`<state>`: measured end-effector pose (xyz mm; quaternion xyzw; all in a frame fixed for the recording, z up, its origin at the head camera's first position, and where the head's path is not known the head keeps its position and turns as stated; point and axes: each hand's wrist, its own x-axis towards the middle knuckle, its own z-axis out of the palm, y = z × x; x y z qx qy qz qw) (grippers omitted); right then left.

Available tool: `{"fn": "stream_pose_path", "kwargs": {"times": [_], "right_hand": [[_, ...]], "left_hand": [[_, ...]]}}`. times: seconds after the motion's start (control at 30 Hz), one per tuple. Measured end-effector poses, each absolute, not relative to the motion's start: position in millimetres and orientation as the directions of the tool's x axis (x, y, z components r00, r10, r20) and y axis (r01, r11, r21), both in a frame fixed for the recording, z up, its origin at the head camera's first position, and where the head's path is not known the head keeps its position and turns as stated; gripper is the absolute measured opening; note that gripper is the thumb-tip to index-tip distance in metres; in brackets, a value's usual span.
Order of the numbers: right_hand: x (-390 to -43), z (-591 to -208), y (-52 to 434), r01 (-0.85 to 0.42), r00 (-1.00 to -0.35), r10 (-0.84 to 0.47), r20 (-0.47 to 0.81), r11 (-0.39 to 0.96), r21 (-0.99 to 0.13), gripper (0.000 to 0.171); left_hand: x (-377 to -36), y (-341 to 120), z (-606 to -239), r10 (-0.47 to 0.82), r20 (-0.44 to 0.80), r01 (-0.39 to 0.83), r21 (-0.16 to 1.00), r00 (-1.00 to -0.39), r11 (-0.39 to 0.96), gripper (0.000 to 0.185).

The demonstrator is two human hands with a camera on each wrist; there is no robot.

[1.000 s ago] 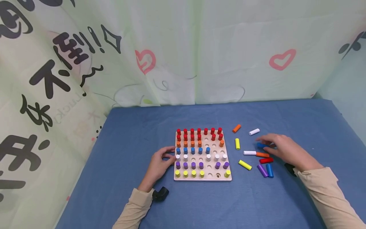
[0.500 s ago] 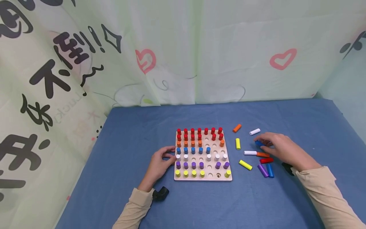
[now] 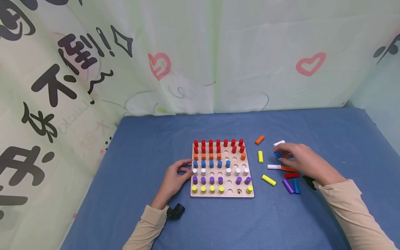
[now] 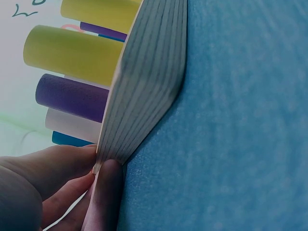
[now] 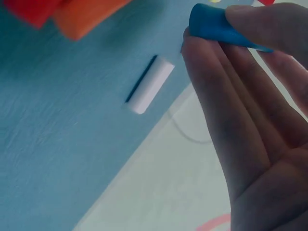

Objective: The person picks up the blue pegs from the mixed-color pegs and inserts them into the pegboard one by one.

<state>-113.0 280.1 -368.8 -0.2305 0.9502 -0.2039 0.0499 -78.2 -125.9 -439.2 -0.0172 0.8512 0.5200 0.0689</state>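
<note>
A light wooden pegboard point(image 3: 222, 195) carries rows of red, orange, blue, white, purple and yellow pegs, with several bare holes among them. My left hand point(image 3: 175, 177) holds the board by its left edge; its fingertips touch that edge in the left wrist view. To the right of the board, my right hand point(image 3: 302, 161) pinches a blue peg point(image 5: 214, 24) between thumb and fingers. In the right wrist view the peg lies across the fingertips, apart from a loose white peg point(image 5: 151, 85) on the cloth.
Loose pegs lie right of the board: an orange peg point(image 3: 259, 140), a yellow peg point(image 3: 260, 157), another yellow peg point(image 3: 268, 180), a red peg point(image 3: 292, 175), a purple peg point(image 3: 288, 186) and a blue one point(image 3: 296, 186). A printed curtain point(image 3: 253, 86) hangs behind the blue cloth.
My right hand has moved left and slightly up in the head view, carrying the blue peg toward the board. The left hand stays on the board's edge.
</note>
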Motion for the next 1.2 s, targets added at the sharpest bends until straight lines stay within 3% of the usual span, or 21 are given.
{"fn": "stream_pose_path", "kwargs": {"times": [0.83, 1.2], "right_hand": [[-117.8, -356.4, 254.6, -0.472, -0.859, -0.510, 0.053, 0.746, -0.470, 0.028], [-119.0, -349.2, 243.1, -0.452, -0.860, -0.510, 0.020, 0.742, -0.494, 0.029]], "left_hand": [[-77.4, -125.4, -437.7, 0.039, -0.132, -0.099, 0.878, -0.990, 0.468, 0.038], [-77.3, -126.2, -438.3, 0.040, -0.133, -0.099, 0.877, -0.990, 0.470, 0.038]]}}
